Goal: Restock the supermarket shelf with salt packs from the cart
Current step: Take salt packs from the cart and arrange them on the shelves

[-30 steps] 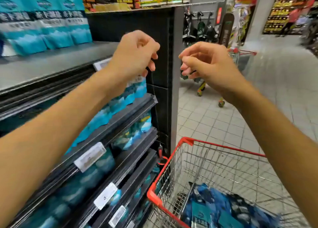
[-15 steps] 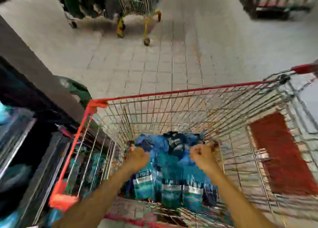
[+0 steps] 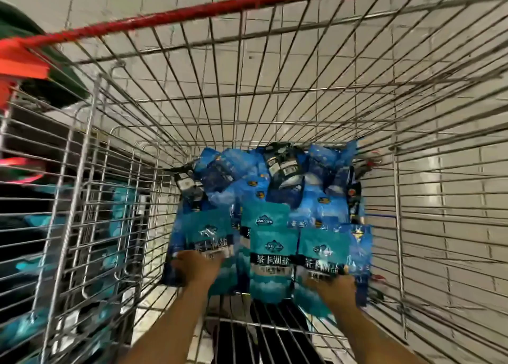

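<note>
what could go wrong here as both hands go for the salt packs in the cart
1. The left hand and right hand each reach a different teal salt pack in an overlapping row; lifting one may drag its neighbours.
2. The packs lie loosely piled, darker blue packs behind, so the pile might slump.
3. Deep in the cart, a pack could snag the wire wall on the way up.
</note>
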`<action>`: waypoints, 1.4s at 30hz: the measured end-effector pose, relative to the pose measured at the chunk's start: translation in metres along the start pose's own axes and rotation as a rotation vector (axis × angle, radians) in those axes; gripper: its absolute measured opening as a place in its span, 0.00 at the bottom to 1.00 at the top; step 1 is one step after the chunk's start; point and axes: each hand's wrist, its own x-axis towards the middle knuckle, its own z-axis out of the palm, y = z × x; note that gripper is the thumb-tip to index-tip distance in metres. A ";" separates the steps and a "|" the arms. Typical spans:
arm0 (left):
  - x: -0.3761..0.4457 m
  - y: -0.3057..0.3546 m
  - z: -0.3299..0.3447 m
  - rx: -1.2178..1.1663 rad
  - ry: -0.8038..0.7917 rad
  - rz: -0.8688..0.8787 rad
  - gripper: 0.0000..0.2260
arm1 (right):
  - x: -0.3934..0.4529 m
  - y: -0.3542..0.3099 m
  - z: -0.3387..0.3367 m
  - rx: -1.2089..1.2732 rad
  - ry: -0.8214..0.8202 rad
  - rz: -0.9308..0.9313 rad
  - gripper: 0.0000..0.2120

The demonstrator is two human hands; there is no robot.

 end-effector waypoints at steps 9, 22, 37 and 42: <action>0.018 -0.018 0.035 -0.051 0.025 -0.035 0.39 | 0.005 0.039 0.024 -0.046 0.105 0.168 0.34; -0.016 -0.009 -0.034 -0.236 -0.112 0.126 0.26 | -0.049 -0.006 -0.033 0.297 -0.090 0.078 0.13; -0.212 -0.053 -0.297 -0.888 -0.065 0.543 0.20 | -0.279 -0.194 -0.108 0.652 -0.401 -0.379 0.44; -0.278 -0.111 -0.399 -1.015 0.155 0.745 0.11 | -0.388 -0.246 -0.095 0.649 -0.498 -0.688 0.33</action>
